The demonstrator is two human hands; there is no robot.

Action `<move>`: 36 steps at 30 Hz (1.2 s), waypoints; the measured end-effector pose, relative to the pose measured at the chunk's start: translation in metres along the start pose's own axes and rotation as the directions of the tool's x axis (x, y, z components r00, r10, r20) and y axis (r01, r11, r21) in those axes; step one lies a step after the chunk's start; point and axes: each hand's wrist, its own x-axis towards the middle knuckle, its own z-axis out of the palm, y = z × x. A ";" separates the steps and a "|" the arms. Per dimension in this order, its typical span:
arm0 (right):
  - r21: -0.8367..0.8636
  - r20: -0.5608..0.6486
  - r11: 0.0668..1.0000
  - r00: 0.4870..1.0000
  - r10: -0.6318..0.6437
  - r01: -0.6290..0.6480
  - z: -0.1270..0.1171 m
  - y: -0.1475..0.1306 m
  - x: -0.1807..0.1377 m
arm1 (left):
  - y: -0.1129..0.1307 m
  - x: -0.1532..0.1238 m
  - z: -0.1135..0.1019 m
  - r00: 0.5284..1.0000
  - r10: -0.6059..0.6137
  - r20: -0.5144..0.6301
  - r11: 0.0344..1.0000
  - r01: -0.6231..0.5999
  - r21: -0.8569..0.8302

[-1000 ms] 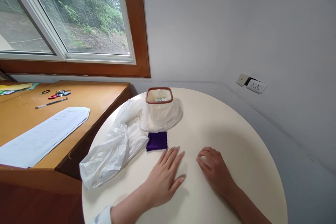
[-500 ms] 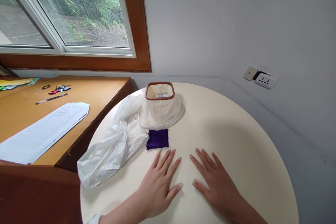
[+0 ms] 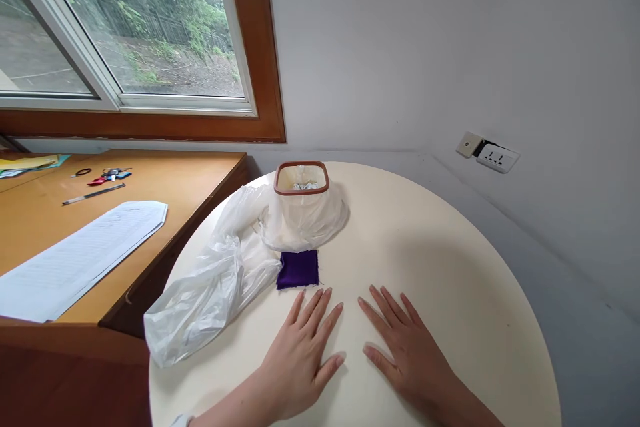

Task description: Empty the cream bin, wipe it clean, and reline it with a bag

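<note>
My left hand [image 3: 303, 350] lies flat on the round cream table [image 3: 425, 213], fingers spread, its tips just short of a purple cloth square [image 3: 299, 269]. Flat on the same tabletop, my right hand [image 3: 404, 340] rests to the right with fingers apart, holding nothing. Beyond the cloth stands a small bin [image 3: 303, 191] with a brown rim, wrapped in a white plastic bag; some crumpled pale material shows inside. A loose white plastic bag [image 3: 200, 300] spreads left of the cloth and touches its edge.
At left, a wooden desk [image 3: 200, 170] holds stapled-looking paper sheets [image 3: 85, 263], a pen [image 3: 93, 194], keys [image 3: 110, 176] and a dark ring-shaped band [image 3: 81, 173]. A wall socket [image 3: 497, 157] sits on the right wall. A window [image 3: 165, 20] is at upper left.
The whole view has shifted slightly, so everything appears a little lower and further left. Both hands stay flat in the same places on the table.
</note>
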 end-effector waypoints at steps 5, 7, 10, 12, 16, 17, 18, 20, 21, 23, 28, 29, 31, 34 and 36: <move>-0.003 -0.012 1.000 1.000 0.002 -0.002 0.001 0.000 0.001 | 0.001 0.001 -0.003 1.000 -0.010 0.028 1.000 0.011 -0.012; -0.004 -0.006 1.000 1.000 0.003 -0.003 0.002 0.000 0.001 | 0.002 0.000 -0.004 0.999 -0.015 0.037 1.000 0.015 -0.013; -0.008 0.008 1.000 1.000 0.001 -0.001 0.002 0.000 0.001 | 0.003 -0.001 -0.003 0.999 -0.017 0.041 1.000 0.017 -0.014; -0.010 0.006 1.000 1.000 0.003 -0.003 0.002 -0.001 0.000 | 0.003 -0.002 -0.002 0.999 -0.021 0.032 1.000 0.021 -0.013; -0.003 -0.044 1.000 0.999 0.010 -0.010 0.002 -0.002 0.002 | 0.006 0.000 0.001 0.999 -0.034 -0.030 0.999 0.034 -0.016; 0.004 -0.065 1.000 0.998 0.011 -0.010 0.002 -0.002 0.003 | 0.006 0.002 0.001 0.998 -0.043 -0.054 0.999 0.042 -0.022; 0.012 -0.088 1.000 0.996 0.012 -0.011 0.001 -0.003 0.004 | 0.007 0.004 0.000 0.995 -0.054 -0.078 0.998 0.052 -0.033; 0.030 -0.134 0.999 0.991 0.017 -0.013 0.001 -0.003 0.007 | 0.008 0.009 -0.002 0.989 -0.085 -0.123 0.995 0.077 -0.069; 0.037 -0.156 0.999 0.988 0.017 -0.011 0.001 -0.004 0.009 | 0.009 0.011 -0.003 0.985 -0.098 -0.144 0.992 0.085 -0.096; 0.045 -0.201 0.999 0.980 0.004 0.005 0.002 -0.004 0.012 | 0.007 0.016 -0.005 0.968 -0.129 -0.217 0.982 0.094 -0.166; 0.030 -0.366 0.999 0.930 -0.030 0.044 0.004 0.002 0.032 | -0.005 0.035 -0.012 0.778 -0.220 -0.589 0.958 0.059 -0.279; 0.022 -0.403 0.999 0.914 -0.036 0.049 0.004 0.004 0.039 | -0.009 0.041 -0.015 0.733 -0.254 -0.631 0.948 0.060 -0.312; 0.015 -0.471 0.998 0.881 -0.043 0.056 0.005 0.006 0.057 | -0.020 0.056 -0.019 0.662 -0.370 -0.651 0.900 0.082 -0.428; 0.046 -0.561 0.998 0.828 -0.005 0.037 0.007 0.008 0.090 | -0.039 0.073 -0.024 0.574 -0.499 -0.649 0.830 0.103 -0.548; 0.101 -0.618 0.995 0.784 0.057 0.007 0.008 0.008 0.113 | -0.052 0.076 -0.025 0.540 -0.524 -0.659 0.820 0.111 -0.562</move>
